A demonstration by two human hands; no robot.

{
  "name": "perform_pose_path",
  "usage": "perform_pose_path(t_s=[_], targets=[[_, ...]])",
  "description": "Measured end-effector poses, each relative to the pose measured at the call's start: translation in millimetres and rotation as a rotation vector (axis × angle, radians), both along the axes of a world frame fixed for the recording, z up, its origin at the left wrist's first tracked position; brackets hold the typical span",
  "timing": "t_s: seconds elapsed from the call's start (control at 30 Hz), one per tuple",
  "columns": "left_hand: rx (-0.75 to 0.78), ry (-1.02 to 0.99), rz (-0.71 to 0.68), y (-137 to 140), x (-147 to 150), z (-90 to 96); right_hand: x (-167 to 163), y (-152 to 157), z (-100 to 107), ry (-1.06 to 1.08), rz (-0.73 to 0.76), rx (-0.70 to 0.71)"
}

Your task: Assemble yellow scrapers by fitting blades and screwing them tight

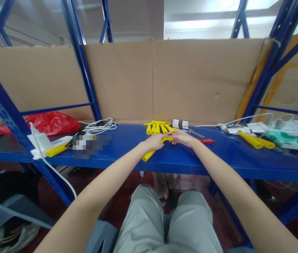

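Observation:
My left hand (155, 142) is closed around a yellow tapered plastic tube (148, 155), whose wider end points toward me and sticks out below the palm. At the tube's far end, the fingers of my right hand (182, 137) are bent together on its yellow edge; the fingertips are partly hidden. Just behind both hands lies a row of several similar yellow tubes (153, 128). Beside that row sits a small stack of white pieces (180, 124). A red-handled tool (207, 141) lies right of my right hand, near a thin metal blade (196, 133).
The blue shelf (122, 151) ends in a front edge above my knees. Cardboard (191, 77) stands behind it. More yellow tubes (254, 140) lie at right near a green-and-white object (285, 140). At left are coiled white cable (103, 125), a red bag (54, 123) and blue posts.

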State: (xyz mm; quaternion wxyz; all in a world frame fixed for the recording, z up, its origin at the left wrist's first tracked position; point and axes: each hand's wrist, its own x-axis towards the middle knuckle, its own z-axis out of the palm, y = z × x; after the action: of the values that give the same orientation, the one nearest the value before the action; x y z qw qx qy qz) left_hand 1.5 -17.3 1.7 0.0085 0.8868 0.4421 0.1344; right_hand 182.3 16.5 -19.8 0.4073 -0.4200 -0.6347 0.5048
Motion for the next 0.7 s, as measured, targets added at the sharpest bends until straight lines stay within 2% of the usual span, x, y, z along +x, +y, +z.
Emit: perform_pose_path(t_s=[0.13, 0.3, 0.57, 0.7], targets=[[0.103, 0.061, 0.069, -14, 8, -6.9, -1, 1, -1, -0.009, -0.019, -0.002], [0.134, 0.1, 0.088, -24, 14, -5.6, -3, -2, 2, -0.012, -0.042, -0.002], [0.138, 0.072, 0.079, -18, 14, -3.5, -3, -5, 4, -0.005, -0.073, 0.014], [0.107, -0.021, 0.082, -10, 14, -5.6, -2, -1, 2, 0.002, -0.078, 0.027]])
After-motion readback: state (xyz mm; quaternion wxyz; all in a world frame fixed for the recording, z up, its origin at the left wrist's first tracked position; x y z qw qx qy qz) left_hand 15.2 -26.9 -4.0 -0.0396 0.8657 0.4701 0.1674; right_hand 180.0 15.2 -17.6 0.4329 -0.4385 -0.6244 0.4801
